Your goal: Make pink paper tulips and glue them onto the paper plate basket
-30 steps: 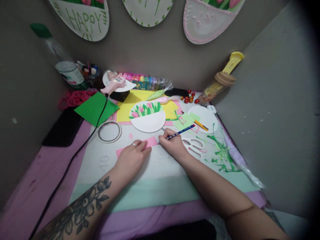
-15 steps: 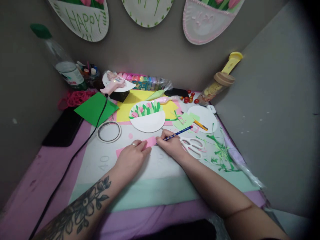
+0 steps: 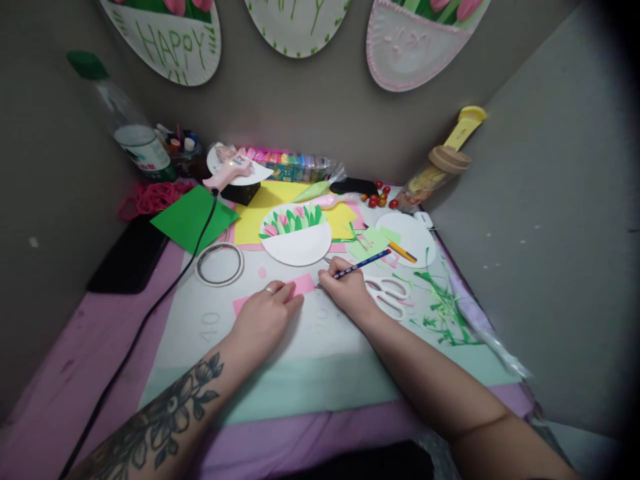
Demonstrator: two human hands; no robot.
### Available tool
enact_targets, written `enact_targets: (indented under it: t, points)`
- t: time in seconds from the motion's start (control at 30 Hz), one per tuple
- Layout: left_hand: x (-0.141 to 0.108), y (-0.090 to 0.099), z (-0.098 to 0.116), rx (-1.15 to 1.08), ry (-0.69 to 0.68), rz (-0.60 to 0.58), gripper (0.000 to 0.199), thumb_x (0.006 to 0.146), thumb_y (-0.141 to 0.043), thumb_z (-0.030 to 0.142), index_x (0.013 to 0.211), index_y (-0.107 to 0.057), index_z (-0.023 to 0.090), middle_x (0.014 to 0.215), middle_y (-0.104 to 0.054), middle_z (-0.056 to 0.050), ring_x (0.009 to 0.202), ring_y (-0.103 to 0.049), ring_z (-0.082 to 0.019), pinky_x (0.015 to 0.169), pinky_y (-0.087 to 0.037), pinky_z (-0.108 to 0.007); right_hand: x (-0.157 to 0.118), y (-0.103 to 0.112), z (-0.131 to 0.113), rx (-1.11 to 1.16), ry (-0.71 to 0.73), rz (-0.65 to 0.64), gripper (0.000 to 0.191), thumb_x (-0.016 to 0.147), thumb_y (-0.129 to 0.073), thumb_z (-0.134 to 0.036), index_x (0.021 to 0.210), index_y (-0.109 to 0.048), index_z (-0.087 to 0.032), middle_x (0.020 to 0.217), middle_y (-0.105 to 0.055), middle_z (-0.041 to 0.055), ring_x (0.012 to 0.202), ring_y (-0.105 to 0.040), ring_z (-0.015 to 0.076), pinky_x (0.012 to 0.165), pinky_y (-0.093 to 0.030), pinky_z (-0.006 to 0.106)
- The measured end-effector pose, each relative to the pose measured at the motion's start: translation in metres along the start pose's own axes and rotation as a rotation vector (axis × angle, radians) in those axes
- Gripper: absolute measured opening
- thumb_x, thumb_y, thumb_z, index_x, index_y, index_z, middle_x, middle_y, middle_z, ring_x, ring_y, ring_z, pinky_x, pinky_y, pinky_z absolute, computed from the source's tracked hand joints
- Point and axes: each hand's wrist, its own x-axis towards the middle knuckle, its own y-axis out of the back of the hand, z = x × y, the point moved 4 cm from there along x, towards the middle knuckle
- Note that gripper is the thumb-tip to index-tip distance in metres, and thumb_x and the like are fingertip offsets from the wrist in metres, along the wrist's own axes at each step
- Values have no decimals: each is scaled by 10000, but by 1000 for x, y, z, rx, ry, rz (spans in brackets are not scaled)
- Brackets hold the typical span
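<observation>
My left hand (image 3: 267,310), a ring on one finger, holds a strip of pink paper (image 3: 303,285) down on the white mat. Fingers and thumb lie on the strip, which shows on both sides of the hand. My right hand (image 3: 345,283) is closed around a dark blue pencil (image 3: 363,265) with a red end. Its tip is close to the strip's right end; I cannot tell whether they touch. Beyond both hands lies a white paper plate piece (image 3: 297,247) with pink paper tulips and green leaves. White-handled scissors (image 3: 387,293) rest beside my right hand.
A tape roll (image 3: 219,265), green paper (image 3: 193,217) and a glue gun (image 3: 230,175) with a black cord lie left. Green scraps (image 3: 443,300), a yellow cutter (image 3: 403,251) and a white disc (image 3: 425,233) are right. A bottle (image 3: 143,150) and a lidded cup (image 3: 433,170) stand behind.
My right hand and the pencil have shifted slightly right, so the pencil tip sits by the strip's end. My left hand stays on the pink strip.
</observation>
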Motion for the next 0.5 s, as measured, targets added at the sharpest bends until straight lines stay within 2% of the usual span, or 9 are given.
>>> enact_targets:
  t: [0.5]
  points:
    - [0,0,0,-8,-2,-2,306,900,-444,142,1169,-585,187,1238,-576,-84,1119,-506,-248,868,-513,-364,4,0,-3,-45,18,34,277,718,-579,-265,525,-386,-218,490,-401,-69,497,-411,117,530,-328,251]
